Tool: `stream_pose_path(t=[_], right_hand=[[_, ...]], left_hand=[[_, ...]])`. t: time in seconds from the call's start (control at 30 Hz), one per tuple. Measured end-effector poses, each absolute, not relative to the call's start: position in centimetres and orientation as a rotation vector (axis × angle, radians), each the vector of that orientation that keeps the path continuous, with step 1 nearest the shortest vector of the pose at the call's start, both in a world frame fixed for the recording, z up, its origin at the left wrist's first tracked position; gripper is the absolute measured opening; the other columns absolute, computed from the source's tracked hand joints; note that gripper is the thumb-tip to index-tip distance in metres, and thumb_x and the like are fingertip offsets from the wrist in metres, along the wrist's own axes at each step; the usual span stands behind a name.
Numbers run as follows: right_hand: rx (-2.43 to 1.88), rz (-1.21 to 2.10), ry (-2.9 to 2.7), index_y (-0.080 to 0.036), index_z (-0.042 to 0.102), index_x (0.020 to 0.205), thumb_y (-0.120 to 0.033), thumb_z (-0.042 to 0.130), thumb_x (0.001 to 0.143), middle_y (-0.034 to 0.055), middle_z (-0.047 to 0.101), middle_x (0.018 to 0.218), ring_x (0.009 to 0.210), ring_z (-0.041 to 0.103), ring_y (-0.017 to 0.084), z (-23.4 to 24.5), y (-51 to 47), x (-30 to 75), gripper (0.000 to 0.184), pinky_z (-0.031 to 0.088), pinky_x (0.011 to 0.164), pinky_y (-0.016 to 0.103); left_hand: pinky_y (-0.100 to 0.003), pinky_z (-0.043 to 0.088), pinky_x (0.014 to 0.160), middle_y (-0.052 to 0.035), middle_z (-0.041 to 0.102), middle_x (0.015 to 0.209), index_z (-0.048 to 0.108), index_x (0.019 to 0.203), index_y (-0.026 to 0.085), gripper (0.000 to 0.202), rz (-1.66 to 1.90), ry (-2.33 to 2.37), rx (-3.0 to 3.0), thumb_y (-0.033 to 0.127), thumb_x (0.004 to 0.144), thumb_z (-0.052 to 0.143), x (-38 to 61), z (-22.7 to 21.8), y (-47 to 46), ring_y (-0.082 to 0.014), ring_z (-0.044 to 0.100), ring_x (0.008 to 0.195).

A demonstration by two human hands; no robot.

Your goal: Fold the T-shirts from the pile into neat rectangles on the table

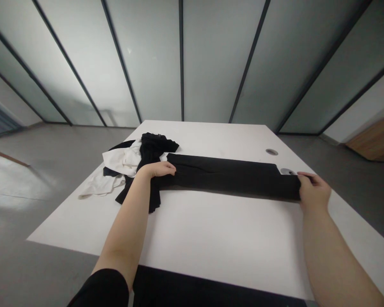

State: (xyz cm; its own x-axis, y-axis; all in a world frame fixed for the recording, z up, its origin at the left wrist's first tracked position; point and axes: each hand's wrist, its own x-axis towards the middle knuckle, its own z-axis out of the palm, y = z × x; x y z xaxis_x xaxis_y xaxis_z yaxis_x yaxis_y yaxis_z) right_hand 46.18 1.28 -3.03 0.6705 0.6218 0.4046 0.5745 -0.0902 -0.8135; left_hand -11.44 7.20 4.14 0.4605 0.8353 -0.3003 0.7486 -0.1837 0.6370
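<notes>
A long black garment [230,177], folded into a narrow strip, lies across the white table [211,230]. My left hand [158,169] rests on its left end, fingers together and pressed flat on the cloth. My right hand [313,189] grips the strip's right end, fingers curled over the edge. Beyond my left hand lies a heap of black and white clothes [128,164].
Two round cable holes [272,152] sit in the table top near the far right. Frosted glass wall panels [185,59] stand behind the table. Grey floor surrounds it, with a wooden piece [376,143] at far right. A dark cloth [192,290] hangs at the table's near edge.
</notes>
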Motion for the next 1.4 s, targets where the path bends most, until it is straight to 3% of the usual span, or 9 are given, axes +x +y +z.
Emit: stream_pose_path(t=[0.1,0.33,0.53,0.67,0.8,1.0,1.13,1.27,1.4], right_hand=[[-1.947,0.153,-1.058,-0.016,0.077,0.112,-0.043,0.067,0.083,0.0166,0.077,0.102,0.093,0.069,0.030,-3.0,1.1,46.0,0.041,0.051,0.082,0.040],[-2.223,0.086,-1.317,-0.017,0.076,0.126,-0.031,0.057,0.092,0.0217,0.074,0.120,0.107,0.067,0.036,-3.1,0.8,45.9,0.041,0.048,0.091,0.046],[-2.325,0.065,-1.274,-0.019,0.075,0.131,-0.028,0.057,0.088,0.0208,0.074,0.120,0.110,0.068,0.040,-3.3,0.6,45.5,0.047,0.051,0.095,0.052],[-2.227,-0.129,-1.394,-0.018,0.075,0.132,-0.035,0.055,0.093,0.0221,0.070,0.129,0.127,0.061,0.044,-3.3,0.9,43.8,0.047,0.046,0.108,0.060],[-1.926,-0.135,-1.778,-0.019,0.073,0.135,-0.041,0.049,0.100,0.0188,0.066,0.146,0.142,0.053,0.039,-3.6,1.5,40.8,0.047,0.037,0.122,0.058],[-2.006,0.143,-2.132,-0.028,0.054,0.162,-0.057,0.046,0.104,0.0124,0.044,0.172,0.158,0.036,0.047,-5.1,1.6,37.3,0.065,0.031,0.125,0.068],[-2.091,0.156,-2.157,-0.032,0.048,0.166,-0.066,0.044,0.103,0.0113,0.036,0.176,0.159,0.030,0.052,-5.3,1.4,37.0,0.072,0.028,0.124,0.076],[-2.165,0.207,-2.105,-0.035,0.046,0.167,-0.074,0.044,0.100,0.0124,0.034,0.177,0.158,0.028,0.057,-4.6,1.2,36.8,0.078,0.027,0.118,0.084],[-2.271,0.300,-2.028,-0.036,0.044,0.168,-0.080,0.047,0.095,0.0139,0.030,0.179,0.158,0.023,0.061,-4.0,0.7,36.2,0.085,0.025,0.114,0.090]], left_hand=[[-0.030,0.050,0.082,-0.0007,0.072,0.085,0.073,0.086,0.022,0.024,0.271,1.458,2.032,0.043,0.083,0.063,-11.3,3.6,7.6,-0.0209,0.065,0.085],[-0.033,0.052,0.098,-0.0070,0.077,0.107,0.072,0.096,0.021,0.013,0.630,1.683,2.096,0.033,0.092,0.070,-9.6,1.2,8.4,-0.0242,0.070,0.107],[-0.035,0.051,0.093,-0.0081,0.077,0.117,0.072,0.108,0.024,0.015,0.511,1.917,2.114,0.033,0.097,0.072,-8.0,0.4,7.7,-0.0264,0.069,0.108],[-0.035,0.050,0.090,-0.0077,0.077,0.118,0.072,0.113,0.026,0.015,0.472,2.024,2.123,0.034,0.101,0.067,-6.9,1.0,7.0,-0.0279,0.070,0.110],[-0.037,0.050,0.090,-0.0095,0.076,0.117,0.073,0.117,0.026,0.019,0.452,2.104,2.133,0.034,0.102,0.064,-6.4,1.3,6.8,-0.0301,0.069,0.110],[-0.049,0.043,0.109,-0.0152,0.067,0.136,0.074,0.122,0.025,0.027,0.529,2.216,2.244,0.025,0.102,0.056,-4.0,1.8,5.9,-0.0361,0.055,0.131],[-0.063,0.031,0.122,-0.0158,0.061,0.150,0.070,0.136,0.028,0.038,0.475,2.098,2.320,0.043,0.103,0.057,0.7,1.1,3.8,-0.0418,0.040,0.149],[-0.089,0.016,0.115,-0.0217,0.034,0.175,0.053,0.160,0.028,0.071,0.204,2.107,2.114,0.068,0.102,0.046,3.8,-1.4,2.6,-0.0596,0.015,0.160],[-0.089,0.010,0.117,-0.0189,0.023,0.180,0.042,0.168,0.030,0.079,0.186,2.038,2.137,0.074,0.102,0.037,2.5,-3.1,3.6,-0.0589,0.008,0.162]])
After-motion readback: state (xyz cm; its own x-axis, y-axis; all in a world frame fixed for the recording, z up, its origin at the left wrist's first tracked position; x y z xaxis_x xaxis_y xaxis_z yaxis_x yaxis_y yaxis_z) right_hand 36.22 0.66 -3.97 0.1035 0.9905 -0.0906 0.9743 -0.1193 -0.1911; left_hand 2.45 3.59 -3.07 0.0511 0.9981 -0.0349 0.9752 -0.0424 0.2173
